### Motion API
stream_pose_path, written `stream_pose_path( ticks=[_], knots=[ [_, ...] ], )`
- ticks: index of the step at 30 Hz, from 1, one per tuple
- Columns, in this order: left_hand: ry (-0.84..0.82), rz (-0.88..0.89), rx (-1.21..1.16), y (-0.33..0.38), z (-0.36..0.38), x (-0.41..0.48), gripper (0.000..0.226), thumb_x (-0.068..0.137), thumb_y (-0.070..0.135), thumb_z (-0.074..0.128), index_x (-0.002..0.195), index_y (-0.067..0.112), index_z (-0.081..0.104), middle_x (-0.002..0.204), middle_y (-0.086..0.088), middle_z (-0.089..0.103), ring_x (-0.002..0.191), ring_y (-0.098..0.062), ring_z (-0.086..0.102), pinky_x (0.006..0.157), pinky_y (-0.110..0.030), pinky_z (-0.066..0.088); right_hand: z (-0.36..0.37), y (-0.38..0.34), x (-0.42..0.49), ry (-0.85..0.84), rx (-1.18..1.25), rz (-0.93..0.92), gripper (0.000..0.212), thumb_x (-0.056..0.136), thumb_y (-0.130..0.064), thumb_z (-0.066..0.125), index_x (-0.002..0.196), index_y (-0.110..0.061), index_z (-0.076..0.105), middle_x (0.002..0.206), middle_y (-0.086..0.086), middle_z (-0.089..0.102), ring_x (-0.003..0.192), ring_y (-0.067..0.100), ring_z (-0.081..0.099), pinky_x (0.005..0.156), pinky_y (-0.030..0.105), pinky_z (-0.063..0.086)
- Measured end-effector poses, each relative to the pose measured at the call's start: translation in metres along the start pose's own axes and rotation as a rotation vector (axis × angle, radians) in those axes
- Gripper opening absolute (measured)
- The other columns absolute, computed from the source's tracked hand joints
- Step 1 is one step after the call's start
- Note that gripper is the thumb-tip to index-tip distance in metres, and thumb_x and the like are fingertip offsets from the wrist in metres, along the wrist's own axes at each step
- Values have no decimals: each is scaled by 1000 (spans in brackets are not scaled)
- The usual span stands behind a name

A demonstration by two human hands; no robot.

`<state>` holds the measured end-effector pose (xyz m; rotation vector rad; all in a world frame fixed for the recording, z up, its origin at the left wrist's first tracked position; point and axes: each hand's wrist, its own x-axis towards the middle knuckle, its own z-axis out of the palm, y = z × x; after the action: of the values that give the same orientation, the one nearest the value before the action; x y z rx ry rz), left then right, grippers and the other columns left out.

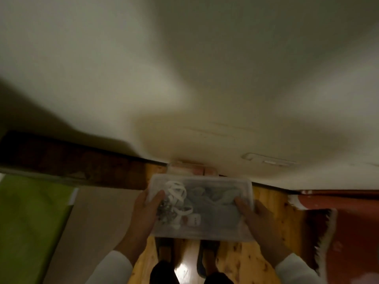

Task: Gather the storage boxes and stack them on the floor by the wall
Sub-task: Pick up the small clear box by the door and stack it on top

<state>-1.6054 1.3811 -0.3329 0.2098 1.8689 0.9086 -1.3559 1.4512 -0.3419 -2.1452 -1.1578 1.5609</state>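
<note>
I hold a clear plastic storage box (207, 210) with a lid in both hands, above the wooden floor (272, 218) and close to the pale wall (184, 78). White cables and grey items show through its lid. My left hand (144, 214) grips its left edge, thumb on the lid. My right hand (256, 218) grips its right edge the same way. Just beyond the box, against the wall, part of another box (190, 168) with pinkish contents shows on the floor.
A green and beige bed or mattress (30, 222) lies at the left with a dark wooden board (71, 158) behind it. A red rug (348, 232) with a fringe lies at the right. My feet (164, 249) stand on the floor below the box.
</note>
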Motion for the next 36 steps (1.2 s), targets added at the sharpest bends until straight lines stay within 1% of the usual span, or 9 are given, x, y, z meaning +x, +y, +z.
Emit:
stream_pose_path(
  ticks=[4, 7, 10, 13, 17, 20, 25, 33, 36],
  knots=[
    [4, -35, -8, -11, 8, 46, 47, 90, 34, 65, 134, 20, 55, 130, -5, 60, 111, -24, 62, 94, -44, 53, 25, 14, 37, 16, 94, 33, 33, 82, -47, 67, 98, -18, 66, 95, 4, 67, 87, 25, 63, 82, 49, 54],
    [-7, -35, 4, -16, 13, 75, 41, 90, 37, 66, 128, 25, 56, 127, -5, 61, 107, -23, 63, 88, -40, 54, 40, 23, 62, 29, 165, 33, 26, 80, -47, 69, 94, -26, 66, 95, -1, 68, 86, 17, 63, 69, 37, 53],
    [-14, -30, 0, -18, 17, 99, 42, 89, 38, 66, 128, 27, 56, 127, -3, 62, 108, -22, 63, 95, -45, 52, 50, 29, 83, 32, 194, 28, 28, 80, -51, 69, 96, -28, 65, 97, -3, 69, 88, 15, 64, 68, 31, 50],
    [-26, 0, 3, -19, 21, 116, 37, 90, 37, 65, 126, 28, 57, 122, 1, 64, 106, -19, 64, 89, -39, 54, 57, 31, 100, 33, 206, 27, 29, 80, -52, 68, 98, -30, 65, 100, -3, 68, 93, 16, 64, 71, 32, 50],
    [-53, 62, 3, -17, 23, 127, 15, 92, 34, 63, 107, 39, 61, 110, 10, 66, 98, -8, 66, 76, -26, 53, 60, 28, 112, 50, 218, 22, 36, 79, -54, 69, 103, -28, 68, 100, -5, 70, 93, 15, 65, 72, 31, 50],
    [-93, 58, -15, -15, 24, 132, 32, 92, 35, 63, 123, 29, 61, 119, 2, 68, 105, -16, 67, 89, -36, 55, 58, 24, 116, 62, 240, -1, 23, 78, -52, 70, 87, -31, 68, 84, -12, 71, 84, 8, 66, 64, 24, 47],
    [-70, 83, -26, -13, 24, 138, 34, 92, 33, 63, 126, 26, 59, 120, 3, 67, 107, -15, 65, 94, -39, 52, 59, 21, 119, 44, 246, -17, 24, 79, -51, 70, 91, -31, 66, 94, -6, 71, 87, 11, 66, 67, 26, 50],
    [-84, 128, 4, -9, 20, 151, 44, 93, 34, 62, 135, 27, 53, 117, 9, 64, 99, -2, 61, 64, -14, 50, 67, 21, 126, 39, 233, -21, 32, 74, -59, 68, 89, -31, 64, 93, -6, 70, 87, 13, 67, 69, 29, 52],
    [-80, 140, 54, -11, 21, 154, 21, 93, 28, 62, 111, 39, 59, 103, 16, 63, 88, 4, 62, 56, -7, 49, 68, 23, 127, 45, 209, -41, 34, 72, -62, 67, 89, -33, 65, 91, -9, 70, 86, 11, 67, 72, 31, 54]
  ],
)
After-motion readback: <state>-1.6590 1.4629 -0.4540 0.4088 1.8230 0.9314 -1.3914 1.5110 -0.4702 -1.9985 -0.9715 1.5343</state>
